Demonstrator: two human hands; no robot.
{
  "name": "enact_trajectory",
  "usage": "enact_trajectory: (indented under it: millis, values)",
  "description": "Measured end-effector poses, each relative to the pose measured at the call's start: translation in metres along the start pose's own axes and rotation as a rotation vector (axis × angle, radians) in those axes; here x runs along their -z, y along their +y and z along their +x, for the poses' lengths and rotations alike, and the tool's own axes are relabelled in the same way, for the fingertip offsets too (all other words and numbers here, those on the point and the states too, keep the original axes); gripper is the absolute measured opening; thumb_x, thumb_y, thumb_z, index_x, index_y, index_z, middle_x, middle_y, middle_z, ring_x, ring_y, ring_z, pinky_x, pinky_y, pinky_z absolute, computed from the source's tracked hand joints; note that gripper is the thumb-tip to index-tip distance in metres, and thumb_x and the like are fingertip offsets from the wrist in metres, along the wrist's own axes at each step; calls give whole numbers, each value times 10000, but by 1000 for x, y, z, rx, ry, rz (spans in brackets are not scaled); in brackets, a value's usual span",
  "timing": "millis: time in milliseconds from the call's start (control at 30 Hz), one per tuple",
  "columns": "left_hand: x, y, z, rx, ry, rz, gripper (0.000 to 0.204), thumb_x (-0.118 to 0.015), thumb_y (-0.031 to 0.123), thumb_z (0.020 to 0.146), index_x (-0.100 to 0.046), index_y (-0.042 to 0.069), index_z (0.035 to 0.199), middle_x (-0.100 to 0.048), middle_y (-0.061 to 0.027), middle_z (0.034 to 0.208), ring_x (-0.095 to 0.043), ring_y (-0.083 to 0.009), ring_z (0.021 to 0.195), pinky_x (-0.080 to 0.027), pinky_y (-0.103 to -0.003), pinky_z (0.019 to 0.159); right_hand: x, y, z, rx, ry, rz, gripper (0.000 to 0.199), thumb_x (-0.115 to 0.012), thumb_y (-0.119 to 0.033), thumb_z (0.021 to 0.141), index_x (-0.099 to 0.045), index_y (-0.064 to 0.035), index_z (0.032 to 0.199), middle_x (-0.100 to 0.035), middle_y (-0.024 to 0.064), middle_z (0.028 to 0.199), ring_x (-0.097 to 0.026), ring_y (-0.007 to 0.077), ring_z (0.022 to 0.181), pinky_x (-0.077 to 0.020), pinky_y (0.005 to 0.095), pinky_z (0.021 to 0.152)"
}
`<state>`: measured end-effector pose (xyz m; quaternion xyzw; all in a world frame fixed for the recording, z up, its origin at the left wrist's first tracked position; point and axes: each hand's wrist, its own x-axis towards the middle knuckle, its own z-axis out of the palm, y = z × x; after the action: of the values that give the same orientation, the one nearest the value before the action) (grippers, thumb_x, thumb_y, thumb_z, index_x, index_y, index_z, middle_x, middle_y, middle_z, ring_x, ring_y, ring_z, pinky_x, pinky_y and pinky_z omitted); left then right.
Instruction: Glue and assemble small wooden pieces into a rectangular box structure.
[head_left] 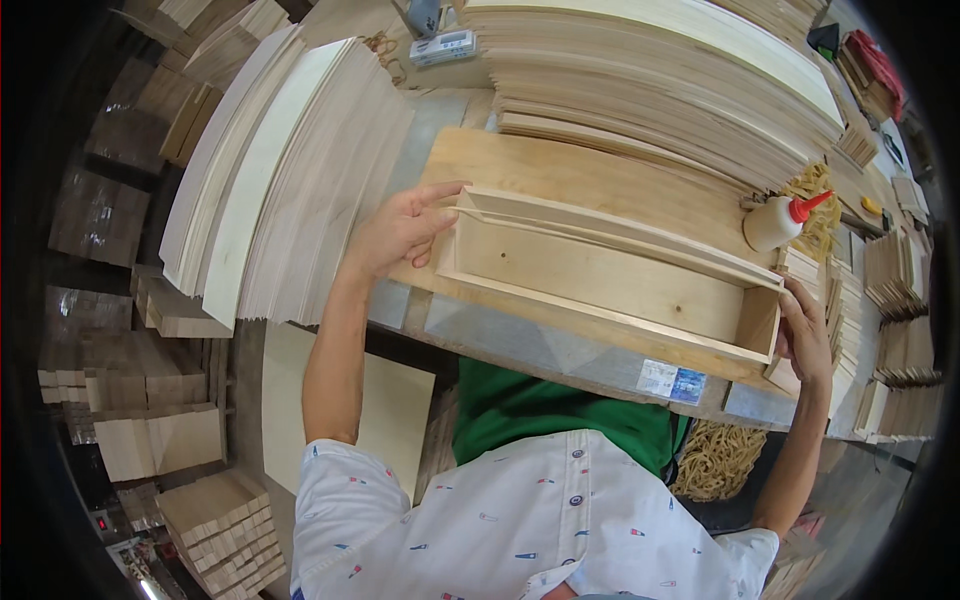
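From my remote seat, the biggest thing I see is the workbench [560, 350], with a tall stack of thin panels [650, 90] at its far side and a second stack [325, 200] on the left. A plywood board [560, 165] lies on the bench, and the long, shallow wooden box [758, 325] sits over its near part, open side up, just in front of the wearer.

Both hands are on it: the left hand [400, 228] grips the left end between thumb and forefinger, while the right hand [806, 325] curls around the right end. Off to the right stands a white bottle with a red nozzle [772, 224] — beside it, a heap of tan bands [820, 225].

Smallest is a slim strand [475, 212] along the far wall, maybe a band; I can't make out how it is fastened. I'd judge the frame mostly done — four walls meet at the corners — leaving perhaps securing or checking the joints. Whether the base is fitted, I can't tell.
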<state>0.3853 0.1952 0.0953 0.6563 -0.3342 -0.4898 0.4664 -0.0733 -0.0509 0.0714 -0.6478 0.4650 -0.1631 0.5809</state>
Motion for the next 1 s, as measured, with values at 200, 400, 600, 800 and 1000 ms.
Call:
enact_trajectory:
  millis: [200, 400, 600, 800, 1000]
  values:
    - [2, -14, 32, 59, 119, -210, 236, -580, 151, 926, -615, -18, 1086, -417, 75, 547, -314, -24, 390, -320, -209, 384, 4, 5, 26, -26, 29, 302, 269, -517, -245, 987, -618, 5, 1000, -536, -3, 586, -452, 44, 371, -321, 182, 318]
    - [10, -40, 52, 36, 50, -529, 108, -568, 128, 923, -609, 29, 907, -332, 103, 468, -258, -17, 349, -257, -207, 347, 13, 13, 35, -62, -51, 376, 243, -528, -221, 975, -587, 15, 968, -513, 11, 510, -429, 59, 339, -310, 187, 301]
    - [9, -35, 43, 46, -115, -635, 187, -560, 156, 927, -619, 0, 1014, -491, 52, 567, -423, -38, 438, -356, -201, 407, 23, 19, 30, -34, -155, 431, 279, -542, -190, 962, -609, 46, 1095, -644, 71, 692, -579, 106, 466, -464, 206, 429]
    - [-15, -18, 24, -374, 340, 545, 359, -569, 148, 929, -573, -4, 1253, -657, -59, 982, -593, -136, 934, -489, -267, 812, -6, -37, -16, 408, 109, -610, 759, -711, -305, 809, -370, -59, 1441, -398, 179, 1438, -382, 283, 1340, -341, 394, 1070]
    - [-26, -20, 27, -158, 347, 336, 331, -582, 106, 894, -626, 21, 1211, -684, -73, 1026, -581, -107, 915, -443, -229, 820, -28, -52, -20, 399, -114, -937, 1130, -820, -512, 556, -324, 9, 1427, -336, 231, 1452, -300, 390, 1369, -277, 457, 1122]
